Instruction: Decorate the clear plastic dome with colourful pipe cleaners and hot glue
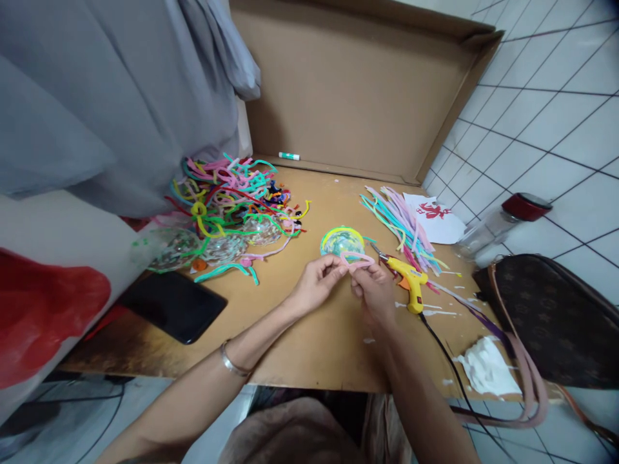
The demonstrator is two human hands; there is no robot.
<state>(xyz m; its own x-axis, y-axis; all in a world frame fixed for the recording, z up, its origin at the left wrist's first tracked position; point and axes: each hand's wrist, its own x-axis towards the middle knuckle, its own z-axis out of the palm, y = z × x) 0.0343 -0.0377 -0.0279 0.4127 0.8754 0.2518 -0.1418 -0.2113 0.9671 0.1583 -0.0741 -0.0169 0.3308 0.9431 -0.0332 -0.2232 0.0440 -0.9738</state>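
Note:
A pink pipe cleaner [363, 257], bent into a loop, is pinched between both hands over the middle of the table. The fingers of my left hand [318, 278] close on its left part. At its right part, my right hand [374, 289] grips it with thumb and forefinger. Just behind the hands lies a round, clear disc [341, 242] with a yellow pipe cleaner along its upper rim and blue-green colour inside. Beside my right hand, a yellow glue gun [410, 282] rests on the table, its nozzle pointing toward the disc.
Left is a heap of coloured pipe cleaners [236, 187] with clear discs, and a black phone [175, 304]. Right are a pipe cleaner bundle [399, 219], a bottle [500, 222], a brown bag [556, 316] and crumpled tissue [488, 366]. A glue stick [289, 156] lies by the cardboard [348, 90].

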